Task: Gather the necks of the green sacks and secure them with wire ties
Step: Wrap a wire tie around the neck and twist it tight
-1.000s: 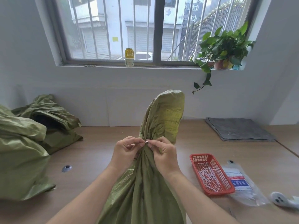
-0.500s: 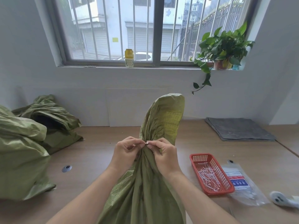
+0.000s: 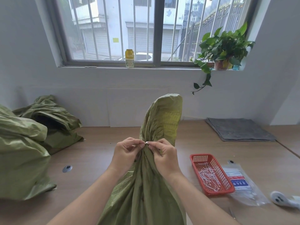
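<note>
A green woven sack (image 3: pixel 142 189) stands upright in front of me, its neck gathered into a tight bunch. The loose top of the sack (image 3: pixel 164 116) flares up above the bunch. My left hand (image 3: pixel 126 153) and my right hand (image 3: pixel 164 155) meet at the neck. Their fingertips pinch the two ends of a small white wire tie (image 3: pixel 146 143) that wraps the bunch. A red basket (image 3: pixel 211 174) with several white wire ties lies to the right of the sack.
More green sacks (image 3: pixel 24 148) are piled on the left of the wooden table (image 3: pixel 90 159). A clear plastic packet (image 3: pixel 241 184) and a white tool (image 3: pixel 282 199) lie right of the basket. A grey mat (image 3: pixel 238 129) lies at the back right. A potted plant (image 3: pixel 224 47) and a bottle (image 3: pixel 129 58) stand on the sill.
The fingertips have shifted only slightly on the tie ends at the neck. The sack's loose top sits a little lower than one second ago.
</note>
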Action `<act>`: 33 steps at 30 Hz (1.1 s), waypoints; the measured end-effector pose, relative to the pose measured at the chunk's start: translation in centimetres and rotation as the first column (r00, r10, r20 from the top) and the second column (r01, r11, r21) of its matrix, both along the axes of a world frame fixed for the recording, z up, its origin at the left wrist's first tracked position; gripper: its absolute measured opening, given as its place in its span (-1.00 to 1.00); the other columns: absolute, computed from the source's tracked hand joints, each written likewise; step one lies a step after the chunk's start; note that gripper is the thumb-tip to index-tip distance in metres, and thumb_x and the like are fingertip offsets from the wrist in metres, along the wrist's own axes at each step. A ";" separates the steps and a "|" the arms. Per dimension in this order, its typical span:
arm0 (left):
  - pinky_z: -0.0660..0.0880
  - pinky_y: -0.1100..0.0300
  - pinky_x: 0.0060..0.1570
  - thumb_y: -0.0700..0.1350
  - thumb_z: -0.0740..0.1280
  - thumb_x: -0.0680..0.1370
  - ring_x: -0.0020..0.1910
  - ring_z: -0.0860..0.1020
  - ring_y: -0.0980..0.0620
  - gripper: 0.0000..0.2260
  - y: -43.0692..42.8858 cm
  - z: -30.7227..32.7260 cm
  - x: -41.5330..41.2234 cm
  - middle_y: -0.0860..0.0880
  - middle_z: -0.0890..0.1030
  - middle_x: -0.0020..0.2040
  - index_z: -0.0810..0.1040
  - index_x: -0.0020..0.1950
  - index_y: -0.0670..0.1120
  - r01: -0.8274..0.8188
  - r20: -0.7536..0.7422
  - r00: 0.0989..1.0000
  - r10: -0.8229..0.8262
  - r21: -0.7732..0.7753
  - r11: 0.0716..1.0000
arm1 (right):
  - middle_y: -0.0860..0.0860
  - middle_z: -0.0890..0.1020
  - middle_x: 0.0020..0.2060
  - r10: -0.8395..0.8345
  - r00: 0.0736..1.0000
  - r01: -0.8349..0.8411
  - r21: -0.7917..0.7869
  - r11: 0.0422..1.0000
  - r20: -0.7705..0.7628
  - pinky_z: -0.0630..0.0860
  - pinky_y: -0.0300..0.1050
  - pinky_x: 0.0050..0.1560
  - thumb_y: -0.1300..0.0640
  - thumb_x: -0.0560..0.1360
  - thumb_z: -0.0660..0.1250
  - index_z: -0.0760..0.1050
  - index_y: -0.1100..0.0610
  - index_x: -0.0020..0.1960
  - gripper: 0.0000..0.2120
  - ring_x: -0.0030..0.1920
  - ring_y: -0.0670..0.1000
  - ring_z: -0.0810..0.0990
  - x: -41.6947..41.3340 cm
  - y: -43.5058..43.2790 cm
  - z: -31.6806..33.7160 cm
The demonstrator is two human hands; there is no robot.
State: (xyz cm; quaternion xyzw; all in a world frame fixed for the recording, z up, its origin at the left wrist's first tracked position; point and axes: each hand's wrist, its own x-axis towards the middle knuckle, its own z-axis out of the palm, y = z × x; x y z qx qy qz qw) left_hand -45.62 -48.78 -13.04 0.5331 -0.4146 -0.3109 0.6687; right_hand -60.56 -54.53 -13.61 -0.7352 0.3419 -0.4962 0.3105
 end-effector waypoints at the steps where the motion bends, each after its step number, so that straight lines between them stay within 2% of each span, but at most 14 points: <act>1: 0.56 -0.43 -0.04 -0.34 0.47 0.53 -0.14 0.63 -0.18 -0.92 0.1 0.0 0.0 -0.29 0.64 -0.04 0.75 -0.10 -0.20 -0.001 -0.008 1.000 0.001 0.000 1.000 | -0.03 0.66 -0.16 0.002 1.000 -0.002 0.005 1.000 0.000 0.51 -0.42 -0.01 0.30 0.55 0.46 0.76 0.10 0.07 -0.82 -0.09 -0.12 0.65 0.0 0.0 0.1; 6: 0.51 -0.50 -0.09 -0.35 0.47 0.52 -0.16 0.59 -0.18 -0.89 0.2 -0.3 0.0 -0.32 0.62 -0.04 0.75 -0.12 -0.18 -0.020 -0.026 0.999 0.020 0.004 1.000 | -0.02 0.67 -0.16 0.009 1.000 -0.009 0.006 1.000 -0.007 0.48 -0.46 -0.02 0.32 0.56 0.45 0.77 0.12 0.06 -0.82 -0.08 -0.14 0.64 0.0 0.2 0.2; 10: 0.53 -0.46 -0.11 -0.34 0.49 0.51 -0.16 0.59 -0.19 -0.94 0.3 -0.1 -0.1 -0.30 0.63 -0.04 0.74 -0.10 -0.22 -0.015 -0.006 1.000 0.015 0.003 1.000 | -0.02 0.67 -0.16 0.000 1.000 0.000 0.004 1.000 -0.007 0.47 -0.47 -0.03 0.32 0.55 0.46 0.77 0.12 0.06 -0.82 -0.09 -0.14 0.65 0.0 0.2 0.1; 13: 0.58 -0.23 -0.11 -0.33 0.49 0.52 -0.19 0.60 -0.16 -0.94 0.5 0.0 -0.2 -0.27 0.63 -0.05 0.75 -0.10 -0.22 -0.006 0.042 0.999 0.006 0.001 1.000 | -0.03 0.67 -0.16 -0.001 1.000 0.001 0.004 1.000 -0.021 0.48 -0.47 -0.02 0.30 0.55 0.47 0.77 0.12 0.06 -0.83 -0.08 -0.14 0.65 -0.1 0.2 0.0; 16: 0.59 0.12 -0.17 -0.34 0.49 0.52 -0.22 0.65 0.02 -0.91 0.6 0.1 -0.2 -0.17 0.67 -0.08 0.76 -0.10 -0.18 -0.020 0.157 0.987 0.021 -0.009 1.000 | -0.05 0.67 -0.15 -0.009 1.000 0.009 -0.005 1.000 -0.029 0.48 -0.46 -0.01 0.28 0.55 0.47 0.77 0.11 0.06 -0.84 -0.08 -0.15 0.65 -0.1 0.3 -0.2; 18: 0.56 0.26 -0.21 -0.35 0.49 0.52 -0.26 0.64 0.10 -0.89 0.6 0.2 -0.3 -0.14 0.68 -0.10 0.76 -0.10 -0.18 -0.025 0.215 0.976 0.026 -0.007 1.000 | -0.05 0.67 -0.15 -0.009 0.999 0.008 -0.004 1.000 -0.034 0.50 -0.44 0.00 0.27 0.55 0.48 0.76 0.11 0.07 -0.85 -0.08 -0.14 0.65 -0.2 0.3 -0.2; 23: 0.53 0.20 -0.31 -0.31 0.50 0.53 -0.33 0.60 0.08 -0.92 0.7 0.4 -0.4 -0.11 0.67 -0.17 0.75 -0.10 -0.16 -0.020 0.219 0.976 0.012 0.038 0.999 | -0.05 0.67 -0.14 -0.017 0.999 0.016 -0.011 1.000 -0.044 0.52 -0.41 0.01 0.27 0.55 0.47 0.76 0.10 0.07 -0.84 -0.07 -0.14 0.65 -0.3 0.4 -0.2; 26: 0.49 0.20 -0.36 -0.23 0.52 0.53 -0.40 0.54 0.09 -0.98 0.9 0.4 -0.6 -0.08 0.66 -0.32 0.71 -0.08 -0.16 -0.036 0.141 0.990 0.025 0.080 0.996 | -0.05 0.66 -0.15 -0.018 0.999 0.018 -0.008 1.000 -0.035 0.51 -0.42 0.00 0.26 0.55 0.47 0.76 0.09 0.07 -0.84 -0.08 -0.13 0.65 -0.3 0.5 -0.1; 28: 0.47 0.23 -0.37 -0.21 0.53 0.53 -0.41 0.54 0.11 -0.96 0.9 0.2 -0.7 -0.06 0.66 -0.35 0.70 -0.09 -0.15 -0.058 0.109 0.993 0.049 0.080 0.995 | -0.04 0.66 -0.16 -0.004 0.999 0.004 0.000 1.000 -0.037 0.53 -0.39 -0.01 0.26 0.56 0.47 0.76 0.10 0.07 -0.85 -0.08 -0.12 0.65 -0.3 0.6 0.1; 33: 0.51 0.27 -0.32 -0.26 0.55 0.49 -0.36 0.62 0.09 -0.92 0.9 0.0 -0.9 -0.03 0.70 -0.25 0.71 -0.16 -0.11 -0.148 0.257 0.956 0.144 -0.005 0.989 | -0.06 0.66 -0.15 -0.001 0.998 0.001 0.006 1.000 -0.058 0.56 -0.35 0.00 0.23 0.57 0.47 0.76 0.11 0.09 -0.86 -0.07 -0.13 0.65 -0.2 0.7 0.4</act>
